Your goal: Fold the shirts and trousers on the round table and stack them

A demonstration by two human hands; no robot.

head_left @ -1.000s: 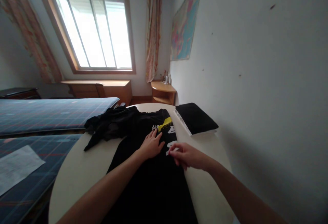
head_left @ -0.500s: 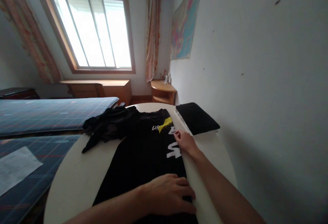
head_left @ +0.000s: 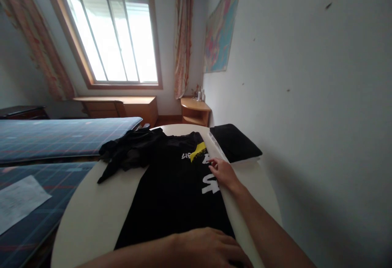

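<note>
A black T-shirt [head_left: 174,194] with white lettering and a yellow patch lies folded lengthwise on a round white table [head_left: 88,215]. Its sleeve part [head_left: 131,151] is bunched at the far left. My right hand [head_left: 225,173] rests on the shirt's right edge beside the lettering, thumb and forefinger apart. Across the lower part of the shirt lies my left hand [head_left: 211,245], its fingers reaching over the right edge; the picture's bottom cuts off part of it. Dark cloth shows between its thumb and fingers.
A folded black garment [head_left: 237,141] lies on something white at the table's far right, near the wall [head_left: 321,137]. Two plaid-covered beds [head_left: 76,135] stand to the left, with a paper sheet [head_left: 23,202] on the nearer one. A desk [head_left: 134,104] stands below the window.
My left hand has slid down along the shirt toward me. My right hand's thumb and forefinger have parted, and the hand has shifted slightly. The lettering lies a little flatter and further right.
</note>
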